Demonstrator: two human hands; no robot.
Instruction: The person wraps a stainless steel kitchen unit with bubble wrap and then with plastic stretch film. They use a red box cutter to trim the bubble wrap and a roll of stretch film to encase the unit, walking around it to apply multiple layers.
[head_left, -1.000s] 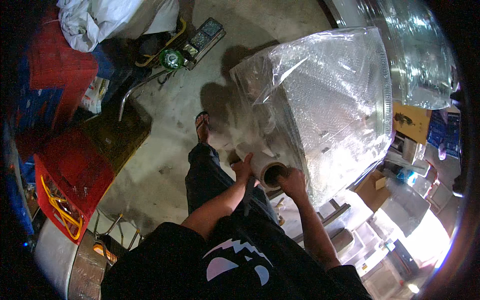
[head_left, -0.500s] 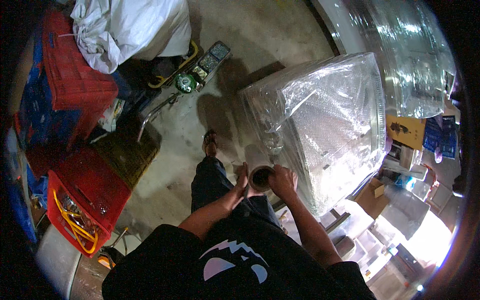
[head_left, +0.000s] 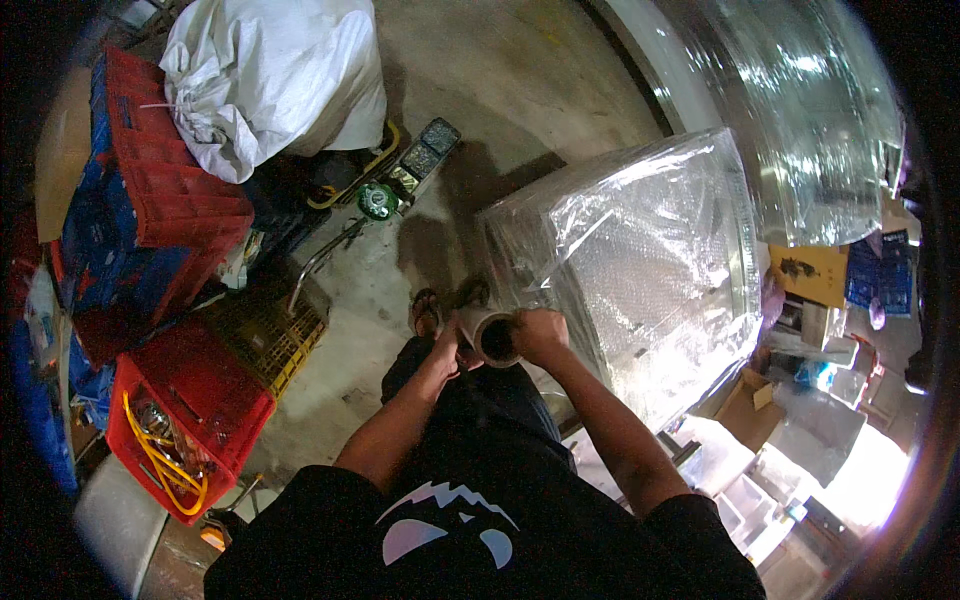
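In front of my waist I hold a pale roll of wrap film [head_left: 476,326] with a dark hollow core facing up toward me. My left hand [head_left: 446,352] is closed along the roll's left side, its fingertips partly hidden. On the other side, my right hand [head_left: 540,335] is closed on the rim of the core. Just beyond my right hand stands a large boxy load wrapped in clear film and bubble wrap [head_left: 640,270]. Whether a strip of film runs from the roll to this load I cannot tell.
To the left are a red-and-blue crate [head_left: 185,200], a red crate with a yellow cord [head_left: 235,400] and a yellow crate [head_left: 290,340]. A white sack [head_left: 280,80] lies behind. Metal equipment with a green round part [head_left: 377,201] rests on the floor. Cardboard boxes [head_left: 808,273] stand right.
The roll and both hands have shifted left and slightly up in the picture. My second foot now shows beyond the roll. Both hands keep their grip.
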